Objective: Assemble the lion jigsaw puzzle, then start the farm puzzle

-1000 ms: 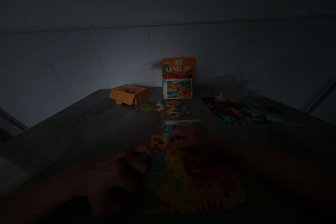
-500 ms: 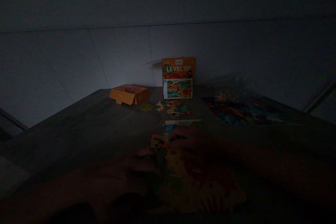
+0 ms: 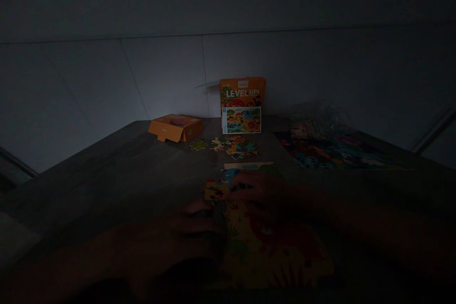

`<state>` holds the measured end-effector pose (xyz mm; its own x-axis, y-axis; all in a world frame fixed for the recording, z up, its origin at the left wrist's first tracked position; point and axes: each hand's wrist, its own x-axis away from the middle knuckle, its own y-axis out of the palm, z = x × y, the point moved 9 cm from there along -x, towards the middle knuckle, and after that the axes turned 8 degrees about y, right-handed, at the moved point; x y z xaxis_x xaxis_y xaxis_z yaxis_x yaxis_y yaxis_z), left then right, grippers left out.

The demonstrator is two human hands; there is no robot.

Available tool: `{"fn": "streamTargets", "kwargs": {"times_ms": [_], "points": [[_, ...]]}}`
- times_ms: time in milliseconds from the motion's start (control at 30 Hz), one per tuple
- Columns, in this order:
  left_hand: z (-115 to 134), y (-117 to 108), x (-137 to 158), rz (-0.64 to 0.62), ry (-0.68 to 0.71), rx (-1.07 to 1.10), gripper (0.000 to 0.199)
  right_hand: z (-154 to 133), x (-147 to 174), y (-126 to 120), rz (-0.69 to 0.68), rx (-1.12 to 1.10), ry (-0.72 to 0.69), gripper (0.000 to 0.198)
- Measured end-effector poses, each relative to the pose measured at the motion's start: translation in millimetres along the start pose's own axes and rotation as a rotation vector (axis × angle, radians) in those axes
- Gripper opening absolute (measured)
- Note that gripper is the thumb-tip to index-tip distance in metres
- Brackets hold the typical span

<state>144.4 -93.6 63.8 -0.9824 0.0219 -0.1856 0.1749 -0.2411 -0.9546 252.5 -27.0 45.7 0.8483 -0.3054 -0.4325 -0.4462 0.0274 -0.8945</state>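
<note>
The scene is very dark. A partly assembled jigsaw puzzle (image 3: 245, 242) with a red animal and green plants lies in front of me. My left hand (image 3: 181, 232) rests at its left edge, its fingers apart and reaching toward the middle. My right hand (image 3: 258, 190) lies over the upper part of the puzzle, fingers bent and pointing left. Its fingertips close at the right side of an orange puzzle piece (image 3: 214, 191), which juts out at the left. A blue elephant section (image 3: 230, 174) shows just above it. Shadow hides the undersides of both hands.
Loose puzzle pieces (image 3: 238, 146) lie beyond the puzzle. An orange "LEVEL UP!" box (image 3: 243, 84) stands against the wall, a picture card (image 3: 243, 120) leaning on it. An open orange box (image 3: 174, 129) is left. Right are a colourful sheet (image 3: 342, 152) and a clear plastic bag (image 3: 320, 121).
The right fingers have shifted very slightly over the puzzle, and the left fingers reach slightly further right. The boxes and loose pieces have stayed put.
</note>
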Motion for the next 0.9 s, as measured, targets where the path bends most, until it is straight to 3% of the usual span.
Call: {"fn": "streamTargets", "kwargs": {"times_ms": [233,367,467,567,633,700,800,900], "points": [[0.4,-10.8,0.4,0.051,0.004,-0.089,0.051,0.9,0.6,1.0,0.010,0.000,-0.001,0.041],[-6.8,-4.2,4.5,0.066,-0.005,-0.001,0.053,1.4,1.6,1.9,0.006,0.004,0.004,0.042],[-18.8,-3.3,12.7,0.148,-0.026,0.076,0.046,0.8,1.4,0.0,0.027,0.002,0.006,0.038],[-72.7,-12.3,35.7,0.306,-0.309,0.023,0.020,2.4,-0.7,1.4,0.002,-0.009,0.036,0.034],[-128.2,-22.5,62.0,0.397,-0.611,-0.102,0.023,4.3,-2.4,3.5,-0.023,-0.024,0.065,0.033],[-185.8,-27.3,85.0,0.343,-0.889,-0.245,0.037,5.2,-3.4,2.6,-0.010,-0.040,0.081,0.033],[-252.6,-37.9,95.4,0.352,-1.014,-0.296,0.061,5.7,-3.4,0.7,0.019,-0.061,0.089,0.034],[-292.8,-41.0,95.8,0.346,-1.067,-0.291,0.064,4.9,-2.6,0.2,0.028,-0.050,0.073,0.033]]}}
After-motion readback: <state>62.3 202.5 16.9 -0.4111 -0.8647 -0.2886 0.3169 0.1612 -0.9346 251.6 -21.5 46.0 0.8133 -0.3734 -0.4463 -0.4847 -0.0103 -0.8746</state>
